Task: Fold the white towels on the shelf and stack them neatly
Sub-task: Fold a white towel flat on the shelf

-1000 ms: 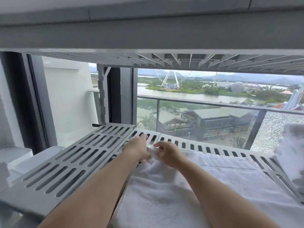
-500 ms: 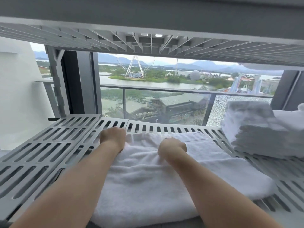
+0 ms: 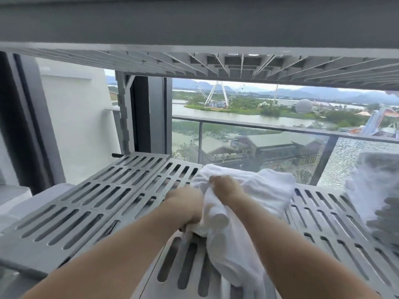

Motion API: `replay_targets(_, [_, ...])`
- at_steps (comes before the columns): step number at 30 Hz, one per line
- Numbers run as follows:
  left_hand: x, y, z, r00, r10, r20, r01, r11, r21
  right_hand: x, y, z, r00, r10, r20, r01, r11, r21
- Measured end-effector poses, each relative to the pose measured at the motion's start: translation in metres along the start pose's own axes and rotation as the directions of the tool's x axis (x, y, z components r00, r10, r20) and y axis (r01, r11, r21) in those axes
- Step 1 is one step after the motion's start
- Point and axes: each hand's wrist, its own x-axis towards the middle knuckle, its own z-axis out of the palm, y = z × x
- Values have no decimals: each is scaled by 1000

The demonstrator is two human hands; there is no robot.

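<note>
From the head camera we see our left hand [image 3: 186,205] and right hand [image 3: 226,188] side by side, both curled tight around a bunched white towel [image 3: 267,190] at the middle of the slatted grey shelf [image 3: 82,210]. The cloth trails toward six o'clock between our forearms. At three o'clock a blurred stack of towels [image 3: 375,190] sits on the same shelf.

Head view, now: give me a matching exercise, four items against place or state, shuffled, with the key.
1 left hand
2 right hand
3 towel stack
4 shelf

A slotted grey surface
B at the right edge, blurred
C grips the white towel at its near bunch
D grips the white towel farther back

Pairs: 1-C, 2-D, 3-B, 4-A
</note>
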Motion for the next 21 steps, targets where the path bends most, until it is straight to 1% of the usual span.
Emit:
replay_targets(1, [-4, -4, 0, 991, 84, 101, -62, 977, -203, 6, -4, -1, 997, -49, 59, 48, 998, 28])
replay_targets(2, [-10, -7, -2, 959, 184, 217, -84, 911, -404, 9, -6, -4, 990, -85, 116, 79, 995, 58])
replay_targets(3, [-14, -11, -5, 909, 285, 305, -80, 836, -543, 10, -6, -7, 980, -113, 162, 99, 991, 95])
replay_targets(4, [-15, -17, -8, 871, 355, 339, -73, 777, -625, 8, -5, -11, 971, -124, 203, 96, 985, 144])
replay_targets(5, [-11, -23, -11, 873, 373, 316, -78, 745, -663, 5, -4, -14, 966, -127, 226, 83, 978, 194])
replay_targets(6, [-4, -29, -13, 912, 338, 231, -101, 734, -672, 1, -2, -16, 968, -119, 221, 67, 971, 231])
replay_targets(7, [5, -35, -14, 962, 258, 87, -143, 752, -644, -6, -2, -18, 973, -103, 205, 50, 968, 247])
replay_targets(8, [14, -42, -14, 981, 167, -95, -191, 798, -572, -16, -1, -17, 974, -101, 202, 48, 966, 253])
replay_targets(9, [24, -47, -11, 960, 93, -263, -212, 856, -471, -26, -2, -16, 966, -114, 233, 51, 964, 262])
replay_targets(10, [33, -49, -5, 929, 53, -366, -205, 897, -392, -37, -4, -16, 950, -127, 284, 50, 963, 264])
replay_targets(11, [38, -50, 2, 920, 50, -388, -193, 921, -340, -49, -7, -13, 937, -129, 326, 42, 964, 262])
replay_targets(12, [44, -48, 10, 931, 85, -354, -195, 937, -290, -62, -10, -11, 936, -119, 332, 38, 970, 239])
replay_targets(13, [48, -46, 18, 943, 135, -305, -212, 948, -238, -73, -12, -8, 952, -113, 284, 64, 982, 175])
replay_targets(14, [51, -45, 26, 945, 179, -275, -237, 952, -192, -84, -17, -6, 974, -118, 195, 101, 990, 95])
replay_targets(15, [53, -46, 31, 937, 215, -275, -266, 950, -165, -94, -22, -6, 991, -117, 73, 114, 993, 40])
replay_targets(16, [55, -49, 35, 924, 244, -293, -297, 943, -152, -104, -30, -8, 995, -92, -46, 93, 995, 31])
replay_targets(17, [57, -53, 37, 911, 269, -314, -325, 935, -142, -114, -39, -9, 988, -67, -136, 76, 996, 56])
replay_targets(18, [57, -57, 39, 903, 285, -322, -344, 928, -145, -123, -48, -10, 984, -49, -174, 68, 992, 104])
replay_targets(19, [56, -60, 42, 900, 289, -326, -354, 921, -160, -130, -57, -10, 988, -36, -153, 57, 989, 138])
replay_targets(21, [54, -65, 46, 902, 275, -334, -349, 918, -187, -140, -68, -8, 999, -1, -48, 7, 990, 142])
